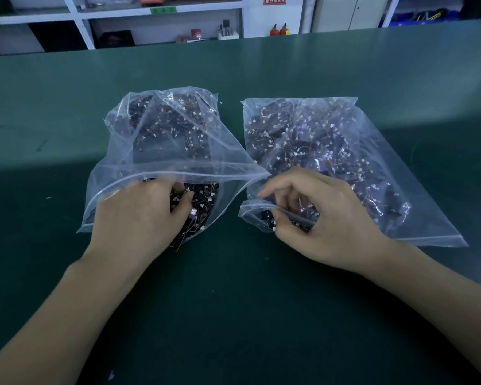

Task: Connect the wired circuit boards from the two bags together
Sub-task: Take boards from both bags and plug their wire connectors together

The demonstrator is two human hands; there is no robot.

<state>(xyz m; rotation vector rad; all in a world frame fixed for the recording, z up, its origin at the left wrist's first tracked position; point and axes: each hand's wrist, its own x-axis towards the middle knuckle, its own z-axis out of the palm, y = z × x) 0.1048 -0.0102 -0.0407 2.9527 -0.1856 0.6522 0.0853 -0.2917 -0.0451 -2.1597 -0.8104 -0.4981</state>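
Circuit boards fill two clear zip bags, left bag (pixel 161 140) and right bag (pixel 331 162), side by side on green tabletop (pixel 233 301). Left hand (pixel 142 215) reaches inside left bag mouth, grip curled on boards (pixel 200 201), likely selecting one. Right hand (pixel 325 218) pinches right bag's rim, presumably opening it.

A dark green table (pixel 233 301) carries two clear zip bags side by side, just apart; the left bag (pixel 139 151) stands puffed open, the right bag (pixel 400 190) lies flatter; both hold dark wired circuit boards (pixel 303 134).
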